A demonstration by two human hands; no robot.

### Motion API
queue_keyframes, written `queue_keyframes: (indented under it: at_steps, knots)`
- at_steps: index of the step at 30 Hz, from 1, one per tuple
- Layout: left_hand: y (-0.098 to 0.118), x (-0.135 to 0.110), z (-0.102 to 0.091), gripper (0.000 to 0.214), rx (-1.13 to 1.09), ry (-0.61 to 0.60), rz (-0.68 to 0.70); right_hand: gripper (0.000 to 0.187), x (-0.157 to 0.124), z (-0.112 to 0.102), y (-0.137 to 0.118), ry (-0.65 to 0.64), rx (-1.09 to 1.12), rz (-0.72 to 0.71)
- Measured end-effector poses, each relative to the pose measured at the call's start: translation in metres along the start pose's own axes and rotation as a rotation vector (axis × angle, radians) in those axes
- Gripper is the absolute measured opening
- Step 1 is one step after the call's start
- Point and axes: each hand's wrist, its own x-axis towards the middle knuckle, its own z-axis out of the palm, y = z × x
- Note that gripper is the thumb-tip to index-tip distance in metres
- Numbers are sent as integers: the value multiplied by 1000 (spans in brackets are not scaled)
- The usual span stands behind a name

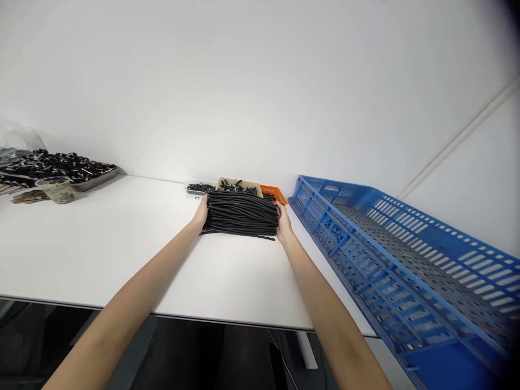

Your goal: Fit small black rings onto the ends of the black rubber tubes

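A thick bundle of black rubber tubes (241, 215) lies on the white table (122, 249), far from me near the wall. My left hand (200, 215) presses against the bundle's left end, fingers curled round it. At the right end my right hand (283, 223) grips the same bundle. Both arms are stretched out across the table.
A large blue perforated crate (406, 260) lies to the right. Behind the bundle stand a small metal tray (199, 188), a beige bin (239, 186) of black parts and an orange bin (274, 192). At far left sit a metal tray (93, 179) of black rings and a clear cup (57, 189).
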Motion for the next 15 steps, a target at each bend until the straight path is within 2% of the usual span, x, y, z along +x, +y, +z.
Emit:
queue_keyframes:
  at_steps: [5,15]
  knots:
    - [0,4,0,63,16,-1,-39,26,0,5,0,-87,19,6]
    - [1,10,-6,69,-24,-63,-70,37,3,0,1,-129,-28,59]
